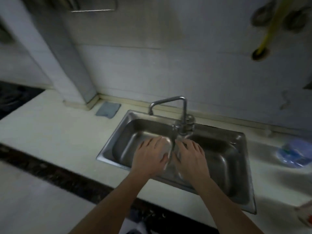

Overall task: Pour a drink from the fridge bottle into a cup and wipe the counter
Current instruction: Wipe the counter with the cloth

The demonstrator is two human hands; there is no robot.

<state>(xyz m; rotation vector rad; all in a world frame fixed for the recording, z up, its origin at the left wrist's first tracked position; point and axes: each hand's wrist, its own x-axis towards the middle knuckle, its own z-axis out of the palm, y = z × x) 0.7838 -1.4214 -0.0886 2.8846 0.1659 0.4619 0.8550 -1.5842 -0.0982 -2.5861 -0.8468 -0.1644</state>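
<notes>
My left hand (149,157) and right hand (191,158) curl round a clear cup (166,150) — blurred — low in the sink (219,159), under water running from the tap (184,107). A blue-grey cloth (108,108) lies flat on the tabletop (50,129) — near the sink's far left corner.

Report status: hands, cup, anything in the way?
Left hand and right hand grip what looks like a clear cup under the tap, over the sink. Cloth untouched on the counter. Nothing in the way.
</notes>
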